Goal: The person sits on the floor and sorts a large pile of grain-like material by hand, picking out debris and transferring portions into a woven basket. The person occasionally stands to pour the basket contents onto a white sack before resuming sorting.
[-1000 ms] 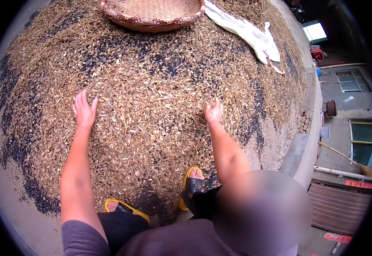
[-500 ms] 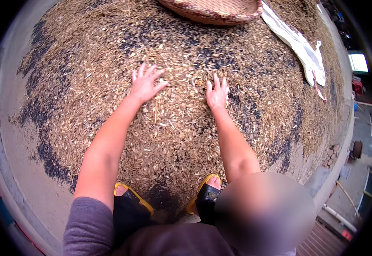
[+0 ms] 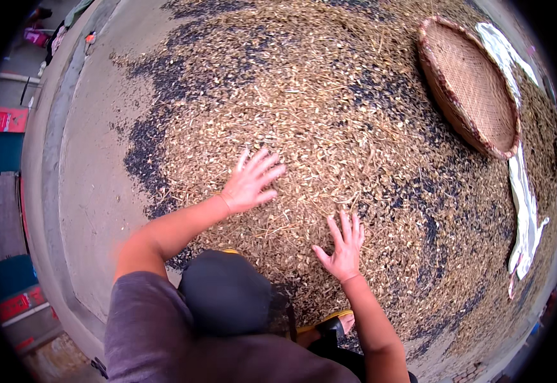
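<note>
Dry tan husks and stalk bits mixed with small black seeds form a wide spread layer [image 3: 316,134] on the ground in front of me. Fingers spread, my left hand [image 3: 248,184] lies palm down over the husks and holds nothing. Nearer to me and further right, my right hand [image 3: 344,247] is also open, its fingers stretched forward on the husks. Dark seeds show through in patches, mostly along the left edge of the layer and right of the middle. What lies under my palms is hidden.
A round woven basket [image 3: 473,89] rests on the layer at the far right. White cloth or sacking [image 3: 524,210] lies beside it. Bare concrete [image 3: 93,172] borders the layer on the left, ending at a raised edge. My sandalled foot [image 3: 339,322] is close below my right hand.
My view has turned left, so the basket and white cloth appear further right and lower. Both hands have moved over the husks; the right is now closer to my body. Both stay open.
</note>
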A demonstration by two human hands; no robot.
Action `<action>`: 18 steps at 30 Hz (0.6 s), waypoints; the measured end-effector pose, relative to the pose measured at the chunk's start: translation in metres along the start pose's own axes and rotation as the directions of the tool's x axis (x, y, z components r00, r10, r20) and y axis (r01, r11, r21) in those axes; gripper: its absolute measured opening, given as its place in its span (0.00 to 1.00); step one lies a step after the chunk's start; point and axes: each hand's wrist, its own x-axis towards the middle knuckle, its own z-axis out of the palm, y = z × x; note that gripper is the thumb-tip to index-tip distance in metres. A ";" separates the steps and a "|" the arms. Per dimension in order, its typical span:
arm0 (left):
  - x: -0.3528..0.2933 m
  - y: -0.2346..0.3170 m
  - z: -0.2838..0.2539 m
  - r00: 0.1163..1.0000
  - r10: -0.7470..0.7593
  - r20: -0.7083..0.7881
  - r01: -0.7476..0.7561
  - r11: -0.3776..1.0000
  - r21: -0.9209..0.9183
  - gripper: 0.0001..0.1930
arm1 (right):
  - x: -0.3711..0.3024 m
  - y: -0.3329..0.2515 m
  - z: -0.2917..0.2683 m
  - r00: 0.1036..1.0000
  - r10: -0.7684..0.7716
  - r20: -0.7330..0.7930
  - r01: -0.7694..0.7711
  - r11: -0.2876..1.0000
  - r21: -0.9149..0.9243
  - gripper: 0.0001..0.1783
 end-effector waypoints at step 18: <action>0.033 0.015 0.022 0.935 -0.268 -0.234 0.135 0.876 -0.463 0.23 | 0.034 -0.063 0.001 0.952 0.295 0.076 -0.270 0.933 -0.238 0.65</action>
